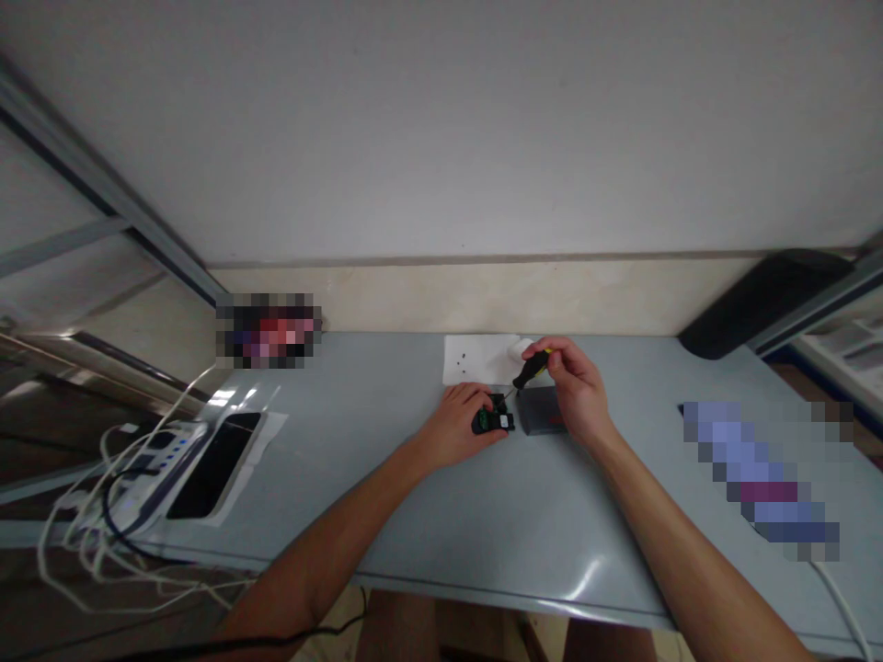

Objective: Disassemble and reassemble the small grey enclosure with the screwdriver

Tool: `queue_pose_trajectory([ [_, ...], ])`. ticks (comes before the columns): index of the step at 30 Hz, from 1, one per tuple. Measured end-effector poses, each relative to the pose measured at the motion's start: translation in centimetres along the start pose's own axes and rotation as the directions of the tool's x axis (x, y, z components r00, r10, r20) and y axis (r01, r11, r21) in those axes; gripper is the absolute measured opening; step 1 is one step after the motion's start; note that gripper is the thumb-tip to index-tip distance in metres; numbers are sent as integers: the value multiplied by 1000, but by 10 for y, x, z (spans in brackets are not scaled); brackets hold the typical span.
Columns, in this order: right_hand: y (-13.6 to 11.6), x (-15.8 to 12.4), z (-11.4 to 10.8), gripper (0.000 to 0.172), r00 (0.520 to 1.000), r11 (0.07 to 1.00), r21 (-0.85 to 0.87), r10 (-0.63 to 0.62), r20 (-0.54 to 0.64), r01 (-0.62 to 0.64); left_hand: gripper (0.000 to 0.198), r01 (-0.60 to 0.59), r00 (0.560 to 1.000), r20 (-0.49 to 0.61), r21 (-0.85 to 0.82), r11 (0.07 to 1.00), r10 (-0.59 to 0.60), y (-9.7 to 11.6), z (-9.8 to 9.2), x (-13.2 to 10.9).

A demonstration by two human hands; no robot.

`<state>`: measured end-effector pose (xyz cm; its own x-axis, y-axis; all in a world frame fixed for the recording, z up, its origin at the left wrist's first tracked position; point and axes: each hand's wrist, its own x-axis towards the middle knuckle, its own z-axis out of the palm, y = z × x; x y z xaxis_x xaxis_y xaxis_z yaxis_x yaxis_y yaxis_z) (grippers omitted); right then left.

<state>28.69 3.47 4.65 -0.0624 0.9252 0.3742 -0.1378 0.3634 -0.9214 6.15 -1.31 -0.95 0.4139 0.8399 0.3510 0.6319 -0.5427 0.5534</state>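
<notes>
My left hand (465, 421) is wrapped around a small black device with a green circuit board (491, 420), pressing it on the grey table. In my right hand (576, 386) is a screwdriver with a black and yellow handle (531, 370); its thin shaft slants down and left to the device. Whether the tip sits in a screw is too small to tell. Just right of the device lies a dark grey box (542, 410), partly behind my right hand. A white sheet of paper (483, 354) behind the device bears several tiny dark pieces, possibly screws.
A phone (215, 464) lies at the left beside a white power strip (148, 478) with tangled cables. A black cylinder (765, 299) stands at the back right. Blurred-out items sit at the back left and right side. The table (441, 533) ends near my legs.
</notes>
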Motion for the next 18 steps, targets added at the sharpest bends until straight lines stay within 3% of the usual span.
queue_pose_trajectory([
  [4, -2, -1, 2, 29, 999, 999, 27, -28, 35, 27, 38, 4, 1000, -3, -7, 1000, -4, -1, 0, 0],
  [10, -12, 1, -1, 25, 998, 992, -113, -47, 49, 52, 37, -2, 1000, -2, -17, 1000, 2, -2, 0, -1],
  [15, -15, -1, 3, 28, 996, 1000, -25, -4, 87, 6, 37, 0, 1000, -11, -14, 1000, 0, -1, 0, 0],
  [18, -13, -3, 5, 27, 995, 998, -28, -46, 92, 48, 36, 9, 1000, 3, -14, 1000, -9, 0, -2, 0],
])
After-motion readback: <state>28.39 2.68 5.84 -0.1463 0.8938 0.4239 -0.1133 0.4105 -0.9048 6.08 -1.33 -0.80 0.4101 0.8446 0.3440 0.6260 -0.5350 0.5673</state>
